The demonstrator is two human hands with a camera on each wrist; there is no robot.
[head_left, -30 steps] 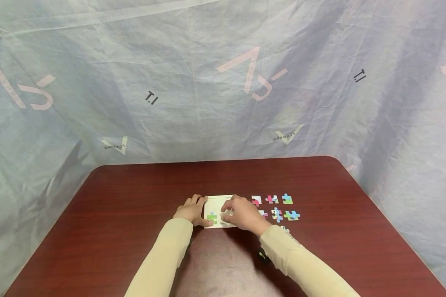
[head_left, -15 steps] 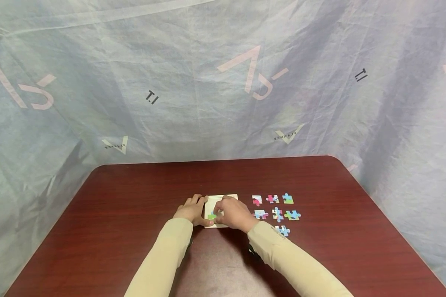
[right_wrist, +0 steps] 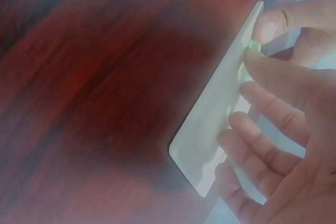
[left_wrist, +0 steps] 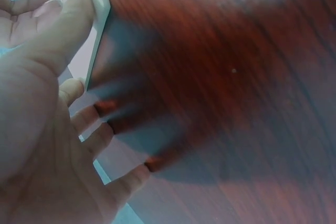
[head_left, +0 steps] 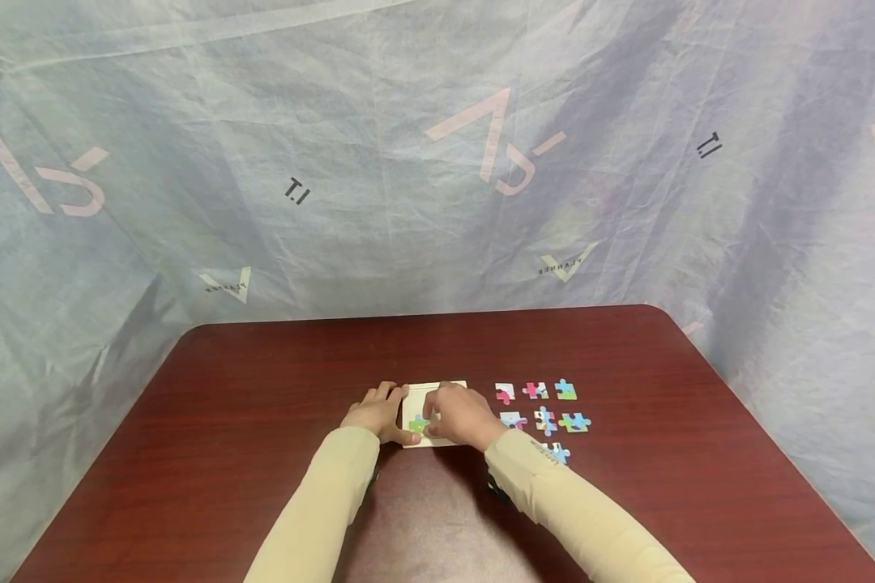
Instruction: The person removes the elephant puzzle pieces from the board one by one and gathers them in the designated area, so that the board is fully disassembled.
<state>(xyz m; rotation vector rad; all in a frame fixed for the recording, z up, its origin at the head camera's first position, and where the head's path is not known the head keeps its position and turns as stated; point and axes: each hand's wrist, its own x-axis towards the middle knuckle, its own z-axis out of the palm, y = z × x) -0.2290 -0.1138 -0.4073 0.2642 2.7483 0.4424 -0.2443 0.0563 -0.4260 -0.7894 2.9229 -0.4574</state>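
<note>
In the head view, a pale flat puzzle tray [head_left: 413,397] lies on the table, a green puzzle piece [head_left: 417,423] with a blue knob in its near left part. My left hand [head_left: 372,415] is spread along the tray's left side. Its thumb [left_wrist: 79,11] rests on the near corner, and its other fingers reach past the edge onto the tabletop. My right hand [head_left: 463,415] arches over the tray with bent fingers, its thumb and fingertip at the green piece's right side. Seen from the right wrist, its other fingertips [right_wrist: 241,121] hover close over the tray.
To the right of the tray, several loose puzzle pieces lie in rows on the dark red table [head_left: 277,364], among them a blue-green piece [head_left: 574,422], a pink-white piece [head_left: 505,393] and a light blue piece [head_left: 557,453]. A grey printed cloth [head_left: 379,243] hangs behind.
My right hand has moved left over the tray to the green piece, uncovering the tray's far right corner. The green piece has shifted slightly away from me. My left hand stays in place.
</note>
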